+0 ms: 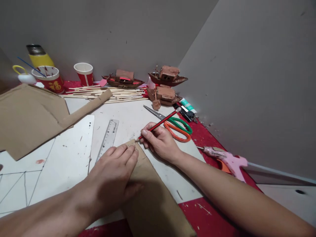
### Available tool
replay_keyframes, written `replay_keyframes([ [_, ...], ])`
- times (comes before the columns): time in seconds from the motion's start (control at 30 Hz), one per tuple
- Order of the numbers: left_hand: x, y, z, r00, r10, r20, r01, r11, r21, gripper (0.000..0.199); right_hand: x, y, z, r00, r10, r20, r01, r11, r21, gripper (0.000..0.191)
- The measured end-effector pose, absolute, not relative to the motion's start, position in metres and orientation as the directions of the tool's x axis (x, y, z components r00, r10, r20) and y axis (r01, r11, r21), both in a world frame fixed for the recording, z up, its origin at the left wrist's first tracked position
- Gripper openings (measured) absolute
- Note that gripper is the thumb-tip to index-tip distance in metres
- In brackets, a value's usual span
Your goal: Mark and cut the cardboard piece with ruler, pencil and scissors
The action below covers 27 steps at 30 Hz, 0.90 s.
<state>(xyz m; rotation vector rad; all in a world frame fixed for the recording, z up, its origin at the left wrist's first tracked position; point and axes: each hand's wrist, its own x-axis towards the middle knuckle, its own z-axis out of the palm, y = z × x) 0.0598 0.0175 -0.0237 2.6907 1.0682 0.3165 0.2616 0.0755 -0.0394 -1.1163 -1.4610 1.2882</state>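
Note:
My right hand (pixel 160 141) grips a red and black pencil (pixel 160 123), its tip at the far end of a long cardboard strip (pixel 158 197). Flat across that strip lies my left hand (pixel 116 168), fingers stretched forward and pressing it against the white board (pixel 103 112). A clear ruler (pixel 108 138) rests just beyond my left fingers. Scissors (pixel 163 118) with green and orange handles lie behind my right hand. Part of the strip is hidden under my left hand.
Larger cardboard pieces (pixel 32 115) cover the left side. Wooden sticks (pixel 123 93), small brown model boats (pixel 168 75), paper cups (pixel 84 74) and a yellow bottle (pixel 40 59) line the back wall. A pink glue gun (pixel 229 159) lies on the red cloth (pixel 209 135) at right.

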Motion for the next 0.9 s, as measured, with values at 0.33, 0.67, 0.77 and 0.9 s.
replay_keyframes([
  [0.33,0.062,0.0208,-0.0184,0.72,0.684,0.114,0.636,-0.717,0.286,0.065,0.2613,0.0749,-0.0421,-0.248,0.965,0.084,0.145,0.123,-0.982,0.033],
  [0.67,0.0632,0.0211,-0.0165,0.725,0.684,0.081,0.639,-0.712,0.29,0.065,0.2602,0.0767,-0.0447,-0.23,0.967,0.113,0.158,0.152,-0.976,0.034],
  [0.77,0.0636,0.0209,-0.016,0.727,0.683,0.071,0.641,-0.712,0.288,0.064,0.2604,0.0778,-0.0461,-0.226,0.967,0.117,0.148,0.153,-0.977,0.033],
  [0.9,0.0638,0.0214,-0.0165,0.729,0.681,0.075,0.64,-0.716,0.281,0.064,0.2594,0.0784,-0.0457,-0.22,0.969,0.11,0.122,0.139,-0.983,0.033],
])
